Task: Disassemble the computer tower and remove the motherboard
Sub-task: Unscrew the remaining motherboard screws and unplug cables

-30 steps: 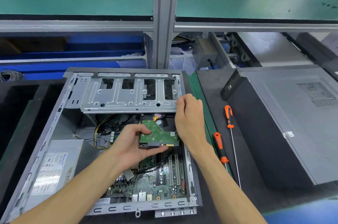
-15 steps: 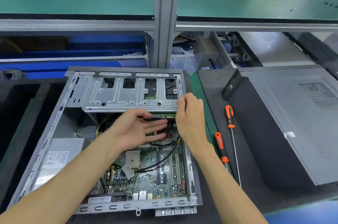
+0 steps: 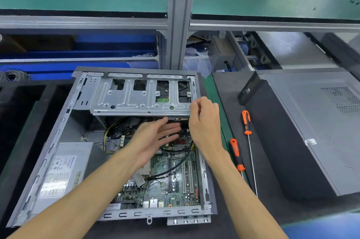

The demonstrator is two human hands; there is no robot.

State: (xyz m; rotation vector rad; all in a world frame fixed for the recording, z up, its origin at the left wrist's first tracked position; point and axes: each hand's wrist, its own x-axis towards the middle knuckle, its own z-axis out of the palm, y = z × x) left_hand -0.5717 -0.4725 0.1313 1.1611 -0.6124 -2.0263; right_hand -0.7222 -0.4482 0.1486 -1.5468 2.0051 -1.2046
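Observation:
The open computer tower [image 3: 58,131] lies on its side in front of me. Its green motherboard [image 3: 175,186] sits in the bottom, crossed by a black cable. A silver drive cage [image 3: 126,102] spans the far end. Only the dark near edge of the hard drive [image 3: 181,119] shows under the cage, and a bit of its green board shows through a cage opening. My left hand [image 3: 153,137] is flat, palm up, with its fingertips against that edge. My right hand [image 3: 204,121] has its fingers curled on the cage's right corner.
A grey power supply [image 3: 64,168] fills the case's left side. Two orange-handled screwdrivers [image 3: 235,153] [image 3: 246,121] lie on the mat to the right. A closed black tower [image 3: 311,131] lies further right. A grey frame post [image 3: 180,24] and a green shelf stand behind.
My left hand held the hard drive out over the motherboard; the drive has since slid under the drive cage, and the hand now lies open against its edge. The right hand stayed at the cage corner.

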